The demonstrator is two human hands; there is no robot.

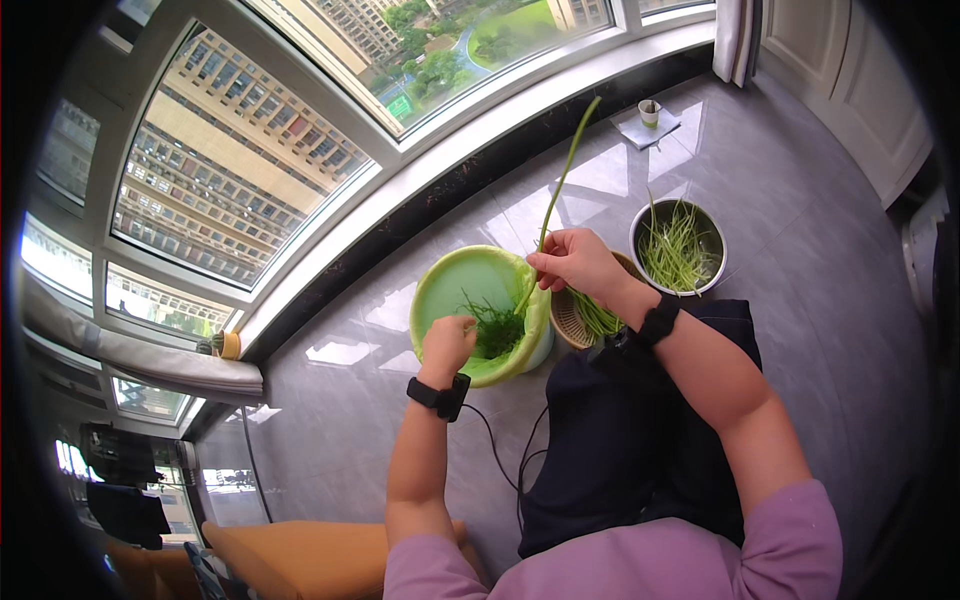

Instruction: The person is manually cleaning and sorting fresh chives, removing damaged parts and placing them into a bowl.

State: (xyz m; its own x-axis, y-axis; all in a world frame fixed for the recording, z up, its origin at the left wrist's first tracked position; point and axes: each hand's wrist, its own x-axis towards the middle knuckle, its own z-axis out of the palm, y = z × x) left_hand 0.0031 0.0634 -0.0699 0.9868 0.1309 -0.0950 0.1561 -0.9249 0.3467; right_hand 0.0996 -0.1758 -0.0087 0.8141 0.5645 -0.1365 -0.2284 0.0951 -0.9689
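A long green stem (568, 161) is pinched between the thumb and fingers of my right hand (574, 261). Its upper end points toward the window, and its lower part hangs over the rim of a green trash bin (421, 289) lined with a bag. Thin green scraps (499, 334) lie inside the bin. Over the bin's near left side is my left hand (448, 341), its fingers curled; the back of the hand hides whether they hold anything. Partly under my right hand, a woven basket (568, 321) contains more green stems (598, 315).
A metal bowl (724, 259) of trimmed green stems (675, 247) stands to the right. Beyond it, a paper cup (649, 112) rests on a sheet (630, 131). Black cables (499, 459) run from my wrist straps. An orange seat (315, 559) is at lower left, windows (247, 165) ahead.
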